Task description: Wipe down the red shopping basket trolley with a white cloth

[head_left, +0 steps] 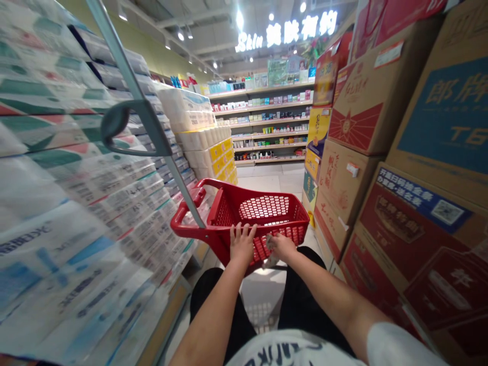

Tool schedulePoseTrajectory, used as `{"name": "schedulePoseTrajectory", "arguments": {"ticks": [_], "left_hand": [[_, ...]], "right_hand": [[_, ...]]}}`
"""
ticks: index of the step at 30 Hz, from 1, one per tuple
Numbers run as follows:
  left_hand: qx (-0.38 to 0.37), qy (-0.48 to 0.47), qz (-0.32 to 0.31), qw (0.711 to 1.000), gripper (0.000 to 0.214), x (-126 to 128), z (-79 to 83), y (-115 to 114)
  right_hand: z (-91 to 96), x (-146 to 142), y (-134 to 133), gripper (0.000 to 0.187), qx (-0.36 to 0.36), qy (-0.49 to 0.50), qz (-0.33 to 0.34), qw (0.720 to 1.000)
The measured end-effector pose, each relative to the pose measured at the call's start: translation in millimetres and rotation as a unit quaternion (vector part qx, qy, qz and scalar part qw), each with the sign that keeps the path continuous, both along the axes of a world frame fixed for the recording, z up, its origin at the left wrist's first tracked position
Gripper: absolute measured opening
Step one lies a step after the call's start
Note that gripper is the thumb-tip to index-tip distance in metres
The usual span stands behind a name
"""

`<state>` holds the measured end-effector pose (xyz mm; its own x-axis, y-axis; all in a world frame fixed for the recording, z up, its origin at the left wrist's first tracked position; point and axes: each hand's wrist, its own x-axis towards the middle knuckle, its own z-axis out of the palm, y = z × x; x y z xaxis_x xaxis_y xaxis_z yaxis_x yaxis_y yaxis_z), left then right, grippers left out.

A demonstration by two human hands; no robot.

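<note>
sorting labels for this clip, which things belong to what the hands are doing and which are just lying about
In hand: red shopping basket, left hand over its near rim, right hand at the rim with a small pale item.
Lying about: wrapped tissue packs, cardboard boxes, grey metal pole, far shelves.

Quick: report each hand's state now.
Left hand: fingers curled over the near rim of the red perforated plastic shopping basket.
Right hand: closed on a small pale crumpled item, unidentifiable.
</note>
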<state>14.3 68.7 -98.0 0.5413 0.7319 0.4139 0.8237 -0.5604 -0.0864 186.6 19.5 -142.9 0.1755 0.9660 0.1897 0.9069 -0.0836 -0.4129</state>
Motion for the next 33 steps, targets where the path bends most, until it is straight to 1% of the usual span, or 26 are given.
{"name": "schedulePoseTrajectory", "arguments": {"ticks": [1, 3, 5, 6, 8, 10, 12, 14, 17, 18, 20, 22, 24, 25, 26, 28, 29, 31, 33], "left_hand": [[-0.004, 0.003, 0.000, 1.000, 0.061, 0, -0.2, 0], [-0.010, 0.007, -0.001, 1.000, 0.061, 0, -0.9, 2], [-0.008, 0.007, -0.002, 1.000, 0.061, 0, -1.7, 3], [-0.006, 0.006, -0.001, 1.000, 0.061, 0, -2.0, 3], [0.000, 0.006, 0.000, 1.000, 0.061, 0, -2.3, 3], [0.003, 0.008, 0.001, 1.000, 0.061, 1, -2.4, 3], [0.003, 0.010, 0.000, 1.000, 0.061, 1, -2.6, 3], [0.003, 0.010, -0.002, 1.000, 0.061, 0, -2.7, 3], [0.004, 0.004, -0.003, 1.000, 0.060, 1, -2.4, 2], [0.005, 0.003, -0.003, 1.000, 0.059, 2, -2.1, 2], [0.005, -0.001, -0.005, 1.000, 0.057, 3, -1.3, 1], [0.001, -0.003, -0.005, 1.000, 0.056, 5, -0.7, 1], [-0.001, -0.005, -0.004, 1.000, 0.056, 5, -0.6, 1], [-0.001, -0.006, -0.005, 1.000, 0.056, 5, -0.8, 1], [-0.001, -0.006, -0.006, 1.000, 0.055, 4, -1.3, 2], [0.002, -0.006, -0.007, 1.000, 0.054, 3, -2.7, 3], [0.003, -0.007, -0.007, 1.000, 0.054, 3, -3.6, 3], [0.005, -0.009, -0.003, 1.000, 0.054, 3, -5.2, 4], [0.004, -0.011, 0.000, 1.000, 0.055, 4, -6.2, 5]], "right_hand": [[-0.8, -1, 0, 0.025, 0.012, 0.014, -0.002, 1.000], [-2.2, -2, 2, 0.028, 0.067, 0.055, -0.017, 0.996], [-3.8, -3, 4, 0.030, 0.111, 0.096, -0.049, 0.988], [-5.1, -4, 6, 0.031, 0.115, 0.112, -0.066, 0.985], [-8.8, -5, 9, 0.027, 0.091, 0.135, -0.084, 0.983], [-13.3, -7, 12, 0.022, 0.062, 0.147, -0.074, 0.984], [-16.0, -9, 14, 0.019, 0.060, 0.153, -0.066, 0.984], [-15.3, -11, 15, 0.019, 0.094, 0.173, -0.086, 0.977], [-11.0, -15, 16, 0.016, 0.184, 0.212, -0.131, 0.951], [-10.2, -17, 16, 0.016, 0.213, 0.218, -0.136, 0.943], [-11.9, -21, 14, 0.020, 0.253, 0.209, -0.111, 0.938], [-18.2, -23, 11, 0.035, 0.274, 0.178, -0.055, 0.943], [-27.0, -20, 6, 0.052, 0.270, 0.115, 0.015, 0.956], [-31.1, -17, 4, 0.057, 0.257, 0.074, 0.054, 0.962], [-34.4, -14, 3, 0.058, 0.242, 0.030, 0.093, 0.965], [-36.7, -6, 3, 0.050, 0.217, -0.046, 0.153, 0.963], [-35.6, -2, 4, 0.044, 0.212, -0.073, 0.168, 0.960], [-29.7, 2, 7, 0.033, 0.207, -0.104, 0.168, 0.958], [-21.5, 2, 11, 0.028, 0.201, -0.114, 0.159, 0.960]]}}
